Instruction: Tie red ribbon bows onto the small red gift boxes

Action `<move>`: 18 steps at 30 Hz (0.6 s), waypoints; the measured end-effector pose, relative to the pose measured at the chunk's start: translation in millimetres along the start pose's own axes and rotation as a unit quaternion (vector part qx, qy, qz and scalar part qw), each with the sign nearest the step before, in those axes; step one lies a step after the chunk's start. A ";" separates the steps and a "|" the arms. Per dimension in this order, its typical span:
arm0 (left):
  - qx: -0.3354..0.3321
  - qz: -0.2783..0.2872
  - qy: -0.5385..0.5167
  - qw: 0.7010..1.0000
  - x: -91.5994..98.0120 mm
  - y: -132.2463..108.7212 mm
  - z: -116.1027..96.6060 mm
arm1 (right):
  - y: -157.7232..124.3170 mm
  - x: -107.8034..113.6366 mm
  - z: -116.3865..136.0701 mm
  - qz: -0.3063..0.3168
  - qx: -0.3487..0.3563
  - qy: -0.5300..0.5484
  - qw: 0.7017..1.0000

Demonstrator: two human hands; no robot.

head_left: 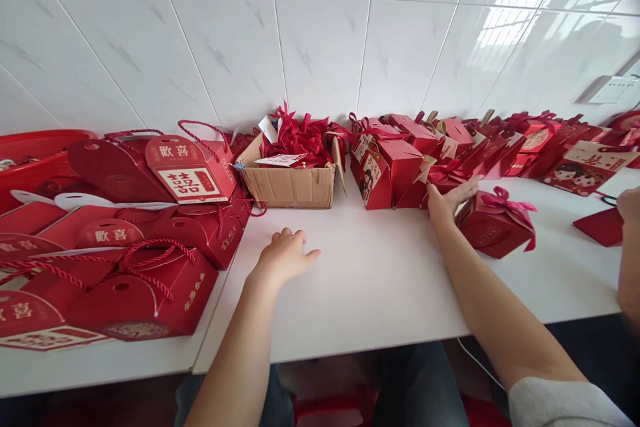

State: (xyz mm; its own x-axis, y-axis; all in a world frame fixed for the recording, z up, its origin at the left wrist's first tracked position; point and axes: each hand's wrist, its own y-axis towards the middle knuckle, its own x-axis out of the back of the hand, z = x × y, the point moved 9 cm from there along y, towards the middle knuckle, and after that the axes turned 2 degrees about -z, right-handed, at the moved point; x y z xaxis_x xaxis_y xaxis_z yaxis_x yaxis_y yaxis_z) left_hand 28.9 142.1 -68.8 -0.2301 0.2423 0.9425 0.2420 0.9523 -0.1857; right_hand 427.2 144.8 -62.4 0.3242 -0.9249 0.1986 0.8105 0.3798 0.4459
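Observation:
My left hand [286,255] rests over the white table [350,280] with its fingers slightly curled and apart, holding nothing. Farther right, my right hand [450,202] reaches between red boxes with its fingers spread. It is beside a red box with a pink ribbon bow [497,223], and its fingertips are near another ribboned red box [445,177] behind; whether they touch is hard to tell. An open cardboard box [287,187] stands ahead of my left hand, full of red ribbons [305,137].
Red gift boxes with rope handles [165,300] are stacked on the left, by a red basin [45,143]. A long row of red boxes [407,163] lines the tiled wall. At the right edge, another person's hand [629,207] is by a dark red piece [600,227].

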 end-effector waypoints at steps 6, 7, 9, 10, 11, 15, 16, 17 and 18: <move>-0.001 -0.019 -0.017 1.000 1.9 -0.6 0.6 | -12.5 6.5 28.4 0.012 0.088 -0.006 0.996; 0.000 -0.025 -0.023 0.999 3.0 -1.2 0.5 | -17.7 7.3 38.6 0.014 0.121 -0.010 0.993; 0.002 -0.046 -0.039 0.998 8.1 -3.1 -0.4 | -33.0 6.6 60.8 0.023 0.195 -0.023 0.980; 0.002 -0.062 -0.048 0.997 12.4 -4.4 -1.3 | -42.8 5.0 71.6 0.030 0.232 -0.027 0.972; 0.001 -0.080 -0.056 0.995 17.7 -5.9 -2.2 | -53.6 2.5 81.8 0.038 0.270 -0.028 0.962; -0.018 -0.256 -0.115 0.960 58.9 -20.3 -0.3 | -96.1 -11.4 108.5 0.079 0.386 0.001 0.919; -0.026 -0.315 -0.132 0.940 71.5 -27.1 3.3 | -103.6 -15.5 110.9 0.092 0.400 0.009 0.912; -0.033 -0.370 -0.145 0.917 83.1 -34.6 8.2 | -109.4 -19.9 111.7 0.105 0.408 0.012 0.907; -0.036 -0.415 -0.156 0.895 93.2 -41.5 14.7 | -113.6 -23.9 111.4 0.117 0.411 0.013 0.904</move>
State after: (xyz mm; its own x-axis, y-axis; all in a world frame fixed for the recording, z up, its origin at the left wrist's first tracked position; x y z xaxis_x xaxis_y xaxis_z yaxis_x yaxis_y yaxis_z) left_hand -16.5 127.9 22.7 -0.6088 -0.4932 0.6214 -0.0767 0.8162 0.5727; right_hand 273.1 125.6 -20.6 0.4603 -0.8139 0.3546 0.0864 0.4386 0.8945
